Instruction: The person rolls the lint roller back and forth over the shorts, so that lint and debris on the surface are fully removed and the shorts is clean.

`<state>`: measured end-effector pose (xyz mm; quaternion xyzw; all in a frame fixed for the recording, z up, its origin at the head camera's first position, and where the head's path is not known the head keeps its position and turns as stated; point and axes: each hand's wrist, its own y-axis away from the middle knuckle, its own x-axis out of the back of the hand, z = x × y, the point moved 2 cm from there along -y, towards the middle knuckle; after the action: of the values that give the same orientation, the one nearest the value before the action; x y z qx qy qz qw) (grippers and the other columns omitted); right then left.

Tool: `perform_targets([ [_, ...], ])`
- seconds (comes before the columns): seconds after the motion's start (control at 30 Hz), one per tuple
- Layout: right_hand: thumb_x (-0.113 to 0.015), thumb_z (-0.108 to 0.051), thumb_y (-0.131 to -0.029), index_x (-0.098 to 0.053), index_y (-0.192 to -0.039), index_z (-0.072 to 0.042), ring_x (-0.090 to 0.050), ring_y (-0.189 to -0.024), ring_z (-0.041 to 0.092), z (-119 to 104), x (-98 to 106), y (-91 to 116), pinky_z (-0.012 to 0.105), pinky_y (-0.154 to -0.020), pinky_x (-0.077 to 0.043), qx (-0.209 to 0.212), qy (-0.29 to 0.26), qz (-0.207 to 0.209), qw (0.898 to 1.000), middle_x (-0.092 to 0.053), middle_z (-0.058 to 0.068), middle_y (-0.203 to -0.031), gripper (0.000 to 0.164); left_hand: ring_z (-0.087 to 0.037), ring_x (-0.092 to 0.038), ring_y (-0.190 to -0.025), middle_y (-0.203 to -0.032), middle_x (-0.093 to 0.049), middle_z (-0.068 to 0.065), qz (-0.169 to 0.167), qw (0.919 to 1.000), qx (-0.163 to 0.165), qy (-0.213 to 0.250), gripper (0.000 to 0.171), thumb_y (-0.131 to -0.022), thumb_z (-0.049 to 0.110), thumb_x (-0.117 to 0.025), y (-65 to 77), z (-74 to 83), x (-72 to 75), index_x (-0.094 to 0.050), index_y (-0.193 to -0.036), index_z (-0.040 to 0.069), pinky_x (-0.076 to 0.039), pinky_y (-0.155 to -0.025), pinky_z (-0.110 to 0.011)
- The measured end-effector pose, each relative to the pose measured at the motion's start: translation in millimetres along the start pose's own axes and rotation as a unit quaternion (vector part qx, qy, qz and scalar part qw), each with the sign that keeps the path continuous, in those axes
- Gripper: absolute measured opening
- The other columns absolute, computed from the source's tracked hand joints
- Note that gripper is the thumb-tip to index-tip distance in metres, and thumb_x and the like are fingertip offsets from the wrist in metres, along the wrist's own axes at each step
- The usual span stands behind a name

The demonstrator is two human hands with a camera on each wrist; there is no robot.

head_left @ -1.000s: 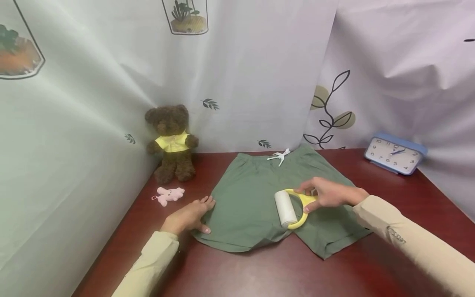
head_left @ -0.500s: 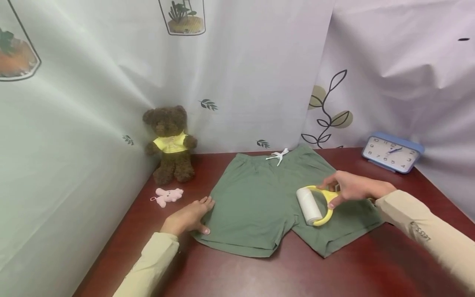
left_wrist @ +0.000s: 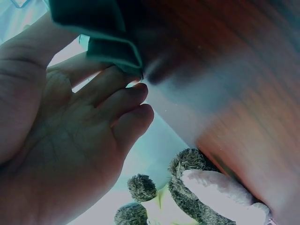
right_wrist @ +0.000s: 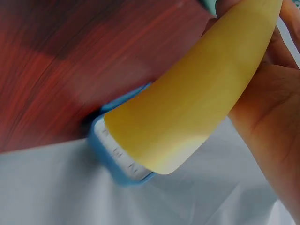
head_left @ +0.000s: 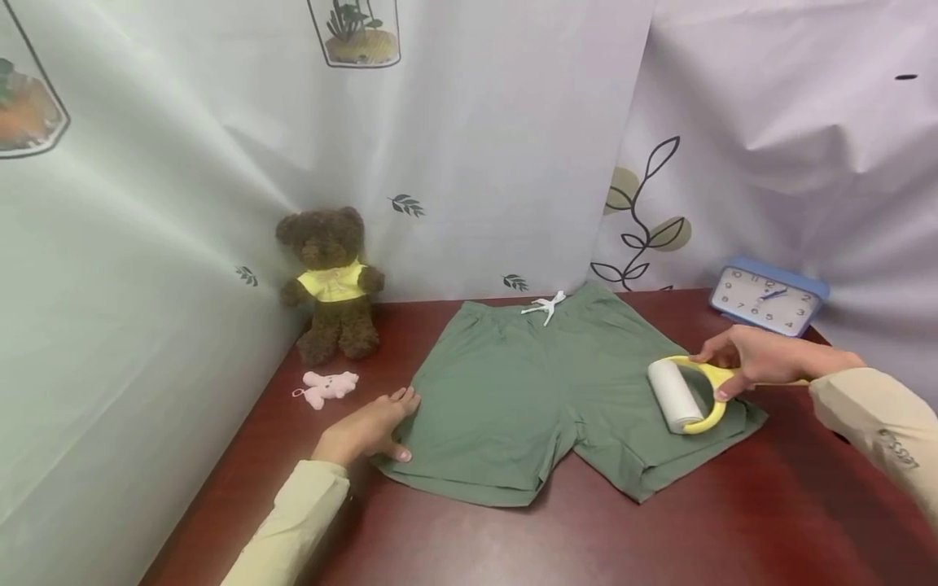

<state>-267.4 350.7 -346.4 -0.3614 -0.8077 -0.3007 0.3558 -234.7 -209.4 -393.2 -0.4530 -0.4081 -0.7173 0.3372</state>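
Observation:
Green shorts (head_left: 491, 391) with a white drawstring (head_left: 545, 306) lie spread on the dark red table. My right hand (head_left: 765, 358) grips the yellow handle of a lint roller (head_left: 674, 397). Its white cylinder sits on the right leg of the shorts, near the outer edge. The right wrist view shows the handle (right_wrist: 187, 93) up close. At the left side of the shorts rests my left hand (head_left: 366, 426), fingers extended, touching the cloth near the hem. In the left wrist view, its fingers (left_wrist: 126, 96) lie against a fold of the green cloth (left_wrist: 108, 37).
A brown teddy bear (head_left: 331, 285) in a yellow shirt sits at the back left. In front of it lies a small pink plush keychain (head_left: 327, 389). A blue clock (head_left: 768, 298) stands at the back right. Patterned white sheeting (head_left: 476, 146) encloses the table's back and sides.
My right hand has moved the lint roller rightward from the middle of the shorts across the right leg. The left leg's rumpled hem has settled flatter. My left hand has stayed in place.

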Motion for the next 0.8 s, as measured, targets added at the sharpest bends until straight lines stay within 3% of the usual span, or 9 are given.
perform_targets([
  [0.13,-0.085,-0.023,-0.079,-0.061,-0.126,0.012,-0.056,-0.064,0.000,12,9,12,0.026,-0.054,-0.052,-0.032,0.030,0.009,0.999,-0.075,0.004,-0.095,0.064,-0.047,-0.027,-0.151,-0.161,-0.030,-0.028,0.003,1.0000,0.000,-0.001,0.097,-0.073,0.023,-0.085,0.3,-0.5,1.3,-0.036,-0.152,-0.005,-0.030,-0.121,-0.058],
  [0.27,-0.085,-0.023,-0.078,-0.062,-0.125,0.012,-0.056,-0.064,-0.001,22,16,24,0.025,-0.055,-0.052,-0.060,0.056,0.016,0.996,-0.076,0.008,-0.096,0.063,-0.048,-0.027,-0.151,-0.161,-0.030,-0.029,0.003,1.0000,0.002,0.000,0.098,-0.073,0.023,-0.085,0.9,-1.5,2.6,-0.036,-0.152,-0.005,-0.030,-0.121,-0.058],
  [0.43,-0.087,-0.022,-0.076,-0.064,-0.122,0.013,-0.060,-0.078,-0.007,32,20,35,0.023,-0.061,-0.053,-0.052,0.072,0.023,0.996,-0.075,0.021,-0.107,0.061,-0.048,-0.027,-0.151,-0.161,-0.030,-0.029,0.002,1.0000,-0.008,0.003,0.097,-0.073,0.024,-0.085,0.3,-1.9,1.6,-0.036,-0.152,-0.005,-0.030,-0.121,-0.058],
  [0.57,-0.088,-0.023,-0.074,-0.066,-0.120,0.010,-0.057,-0.079,-0.010,38,24,38,0.021,-0.064,-0.051,-0.061,0.085,0.027,0.994,-0.076,0.017,-0.105,0.061,-0.048,-0.027,-0.150,-0.161,-0.030,-0.028,0.001,1.0000,-0.006,0.005,0.098,-0.073,0.025,-0.085,0.2,-3.3,-0.8,-0.036,-0.153,-0.005,-0.030,-0.121,-0.058],
  [0.8,-0.086,-0.014,-0.077,-0.065,-0.118,0.015,-0.058,-0.087,-0.015,50,26,46,0.020,-0.067,-0.053,-0.051,0.063,0.023,0.996,-0.075,0.023,-0.108,0.054,-0.049,-0.027,-0.150,-0.162,-0.029,-0.027,0.000,0.9999,-0.005,0.014,0.098,-0.073,0.025,-0.085,-0.3,-4.4,-2.1,-0.035,-0.153,-0.004,-0.029,-0.121,-0.059],
])
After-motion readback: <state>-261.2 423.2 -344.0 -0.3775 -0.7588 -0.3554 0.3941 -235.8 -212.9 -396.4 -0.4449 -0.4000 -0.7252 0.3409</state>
